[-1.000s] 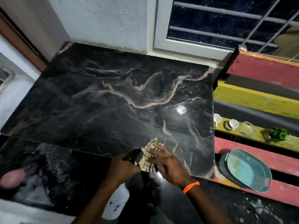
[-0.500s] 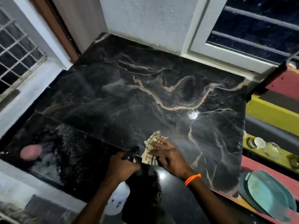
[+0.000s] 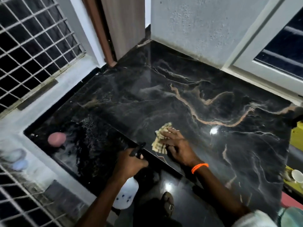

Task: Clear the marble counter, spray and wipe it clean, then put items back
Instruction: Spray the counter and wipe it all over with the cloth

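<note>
Right hand [image 3: 177, 147] presses flat on a cloth [image 3: 161, 139] on the dark marble desk [image 3: 180, 99]; left hand [image 3: 131, 163], nearer, grips a spray bottle [image 3: 127, 193].

Orange beaded band [image 3: 199, 167] on right wrist; white sleeve [image 3: 255, 218] at right upper arm.

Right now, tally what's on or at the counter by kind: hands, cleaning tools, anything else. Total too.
Hands: 2, the left hand and the right hand
Cleaning tools: 2, the spray bottle and the cloth
Other: 1, a pink object, blurred, on the counter
Total: 5
</note>
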